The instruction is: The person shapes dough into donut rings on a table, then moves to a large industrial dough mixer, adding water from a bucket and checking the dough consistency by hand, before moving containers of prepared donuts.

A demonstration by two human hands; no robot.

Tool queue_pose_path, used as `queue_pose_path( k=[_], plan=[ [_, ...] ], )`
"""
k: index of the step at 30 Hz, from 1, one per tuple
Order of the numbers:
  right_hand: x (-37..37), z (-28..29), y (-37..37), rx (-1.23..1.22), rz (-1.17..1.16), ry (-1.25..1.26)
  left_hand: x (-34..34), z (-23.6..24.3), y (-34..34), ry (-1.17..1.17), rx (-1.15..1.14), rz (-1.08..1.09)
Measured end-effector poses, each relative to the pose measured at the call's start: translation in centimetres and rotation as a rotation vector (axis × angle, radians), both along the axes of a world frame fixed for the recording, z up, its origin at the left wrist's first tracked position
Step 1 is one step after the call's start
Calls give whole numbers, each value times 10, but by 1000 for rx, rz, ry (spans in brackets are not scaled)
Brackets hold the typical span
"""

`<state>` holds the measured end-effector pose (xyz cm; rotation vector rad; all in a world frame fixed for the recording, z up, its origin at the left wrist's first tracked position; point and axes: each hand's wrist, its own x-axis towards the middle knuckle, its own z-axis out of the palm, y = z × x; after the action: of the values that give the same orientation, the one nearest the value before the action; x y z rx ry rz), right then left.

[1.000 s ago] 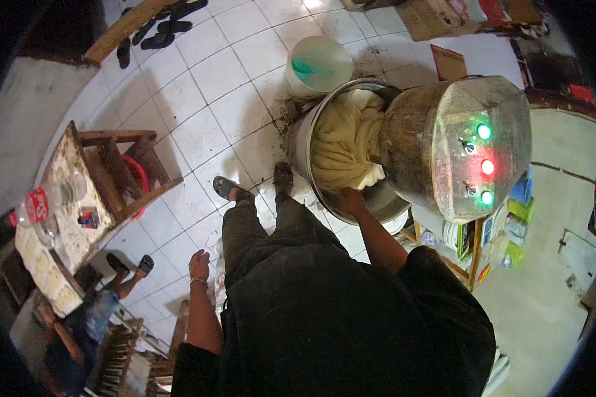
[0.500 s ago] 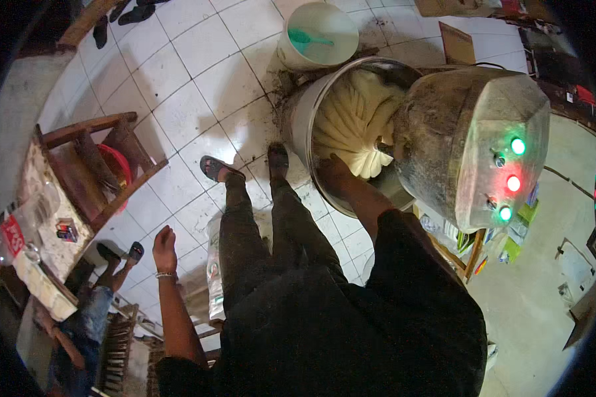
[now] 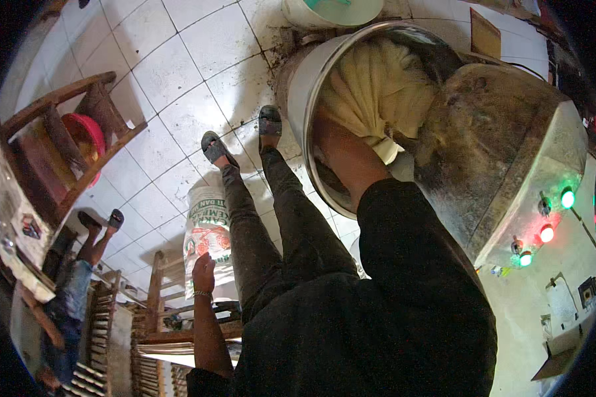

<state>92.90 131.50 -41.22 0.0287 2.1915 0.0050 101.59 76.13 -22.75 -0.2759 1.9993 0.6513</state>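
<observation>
A large mass of pale dough [image 3: 384,86] lies in folds inside the round metal bowl [image 3: 311,99] of a mixer. My right arm reaches down into the bowl. My right hand [image 3: 334,92] is against the left side of the dough; its fingers blend into the dough and shadow, so their grip is hidden. The worn mixer head [image 3: 483,152] overhangs the bowl's right side, with green and red lights lit on its panel. My left hand [image 3: 204,272] hangs low at my left side, fingers loosely extended, holding nothing. Behind it stands a white printed sack [image 3: 205,215].
A white bucket [image 3: 334,13] with something green inside stands beyond the bowl. At left are a wooden chair [image 3: 59,185], a red basin [image 3: 86,135] and a table [image 3: 20,228]. Another person [image 3: 73,291] sits at lower left. A wooden rack [image 3: 155,298] is behind my left arm.
My right arm has reached deeper into the bowl, the hand moving farther along the dough's left side. My left hand has dropped closer to my leg. The view has shifted nearer the mixer.
</observation>
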Motion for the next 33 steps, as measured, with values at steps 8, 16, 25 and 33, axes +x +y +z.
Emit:
queue_pose_path(
  k=[8,16,25,33],
  plan=[
    [-14,-54,7,132,-122,87,-42,-39,22,41,161,236],
    [8,-58,17,282,-89,99,-57,-20,26,-7,132,115],
    [58,188,20,98,-121,-247,-57,-13,-28,31,90,-60],
    [132,166,3,38,-441,-447,-84,-13,13,116,168,-58]
  ],
)
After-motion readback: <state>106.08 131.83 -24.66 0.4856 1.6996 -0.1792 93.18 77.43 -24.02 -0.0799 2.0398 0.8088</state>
